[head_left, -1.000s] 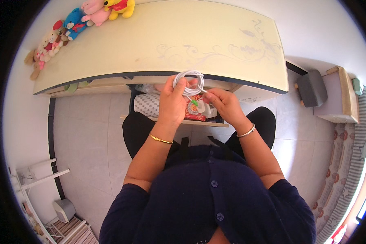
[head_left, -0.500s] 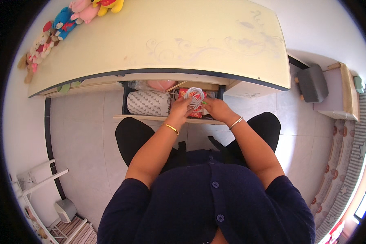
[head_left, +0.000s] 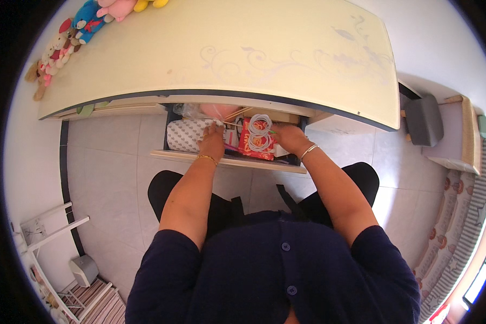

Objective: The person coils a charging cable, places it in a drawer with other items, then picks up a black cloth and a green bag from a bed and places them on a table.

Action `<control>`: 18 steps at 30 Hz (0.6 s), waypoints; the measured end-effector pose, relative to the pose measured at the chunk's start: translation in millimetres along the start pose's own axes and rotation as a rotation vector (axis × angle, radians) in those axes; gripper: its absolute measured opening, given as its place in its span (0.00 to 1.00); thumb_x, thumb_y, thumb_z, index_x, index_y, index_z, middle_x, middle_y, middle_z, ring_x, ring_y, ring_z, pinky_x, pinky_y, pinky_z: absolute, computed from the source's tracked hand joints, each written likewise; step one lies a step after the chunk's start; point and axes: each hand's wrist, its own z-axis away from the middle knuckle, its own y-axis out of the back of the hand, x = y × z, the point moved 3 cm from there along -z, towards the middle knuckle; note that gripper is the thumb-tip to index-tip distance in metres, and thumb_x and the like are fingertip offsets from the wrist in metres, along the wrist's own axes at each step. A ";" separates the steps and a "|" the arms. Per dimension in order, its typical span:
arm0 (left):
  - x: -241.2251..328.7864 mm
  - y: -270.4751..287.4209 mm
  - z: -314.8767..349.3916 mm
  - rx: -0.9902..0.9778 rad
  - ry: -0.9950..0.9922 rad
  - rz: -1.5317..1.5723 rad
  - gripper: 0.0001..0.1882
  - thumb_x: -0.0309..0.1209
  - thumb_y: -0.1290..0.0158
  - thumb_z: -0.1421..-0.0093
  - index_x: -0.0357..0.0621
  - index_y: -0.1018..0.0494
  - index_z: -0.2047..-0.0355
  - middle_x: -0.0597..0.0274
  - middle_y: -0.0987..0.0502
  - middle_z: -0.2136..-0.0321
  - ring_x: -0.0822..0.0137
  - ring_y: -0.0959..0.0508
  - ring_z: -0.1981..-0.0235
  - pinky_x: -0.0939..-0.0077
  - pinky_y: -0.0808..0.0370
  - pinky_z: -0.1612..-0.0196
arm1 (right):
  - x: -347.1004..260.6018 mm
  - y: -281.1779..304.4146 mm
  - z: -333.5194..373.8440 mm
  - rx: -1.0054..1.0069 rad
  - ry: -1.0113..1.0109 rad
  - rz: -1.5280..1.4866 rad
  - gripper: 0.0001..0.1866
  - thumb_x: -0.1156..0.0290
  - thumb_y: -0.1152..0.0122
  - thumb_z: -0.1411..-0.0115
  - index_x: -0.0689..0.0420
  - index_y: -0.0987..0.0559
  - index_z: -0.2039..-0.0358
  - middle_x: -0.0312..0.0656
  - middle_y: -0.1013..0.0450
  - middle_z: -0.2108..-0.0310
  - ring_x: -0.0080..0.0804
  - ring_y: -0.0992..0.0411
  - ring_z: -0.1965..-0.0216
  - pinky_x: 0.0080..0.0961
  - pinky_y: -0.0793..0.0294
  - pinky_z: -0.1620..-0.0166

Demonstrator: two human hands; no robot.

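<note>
An open drawer (head_left: pixel 227 160) holds several things. A coiled white cable (head_left: pixel 260 132) lies on a red packet (head_left: pixel 252 146) in its right part. My right hand (head_left: pixel 290 139) is at the coil's right side, fingers closed at its edge beside a small green piece; the fingertips are partly hidden. My left hand (head_left: pixel 213 141) rests over the right end of a white bundle with a dark repeated pattern (head_left: pixel 187 135), its fingers stretched out. Behind the bundle are clear plastic wrapping (head_left: pixel 188 111) and a pink rounded thing (head_left: pixel 217 111). Thin wooden sticks (head_left: pixel 237 114) lie near the pink thing.
The cream desk top (head_left: pixel 286 70) overhangs the drawer. Plush toys (head_left: pixel 87 22) line its far left edge. A grey stool (head_left: pixel 424 121) and a light cabinet (head_left: pixel 452 135) stand at the right. At the lower left are a white rack (head_left: pixel 56 235) and a grey box (head_left: pixel 84 270).
The cable coil has gone down onto the red packet and spread into loops. My left hand has left it and moved left onto the patterned bundle. My right hand stays by the coil.
</note>
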 end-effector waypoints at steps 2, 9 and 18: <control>-1.2 -1.1 -8.6 -0.002 -0.022 0.013 0.30 0.28 0.48 0.45 0.57 0.41 0.41 0.61 0.47 0.36 0.52 0.45 0.36 0.45 0.38 0.42 | -0.7 -2.9 -13.6 -0.038 0.103 0.195 0.17 0.61 0.47 0.42 0.52 0.26 0.54 0.48 0.27 0.56 0.47 0.29 0.54 0.41 0.29 0.53; 9.3 8.7 -6.3 0.083 -0.064 0.161 0.28 0.27 0.44 0.50 0.51 0.33 0.47 0.55 0.42 0.40 0.49 0.41 0.40 0.55 0.34 0.43 | -3.9 -4.3 4.6 0.242 -0.054 0.232 0.23 0.66 0.46 0.44 0.49 0.30 0.47 0.46 0.34 0.48 0.46 0.35 0.46 0.48 0.33 0.49; 57.4 34.9 60.5 0.375 -0.204 0.257 0.16 0.29 0.45 0.48 0.44 0.27 0.58 0.51 0.30 0.50 0.53 0.30 0.51 0.59 0.30 0.52 | 4.3 -3.9 51.0 0.172 -0.043 0.285 0.29 0.68 0.48 0.45 0.46 0.37 0.41 0.46 0.38 0.44 0.44 0.40 0.42 0.54 0.37 0.48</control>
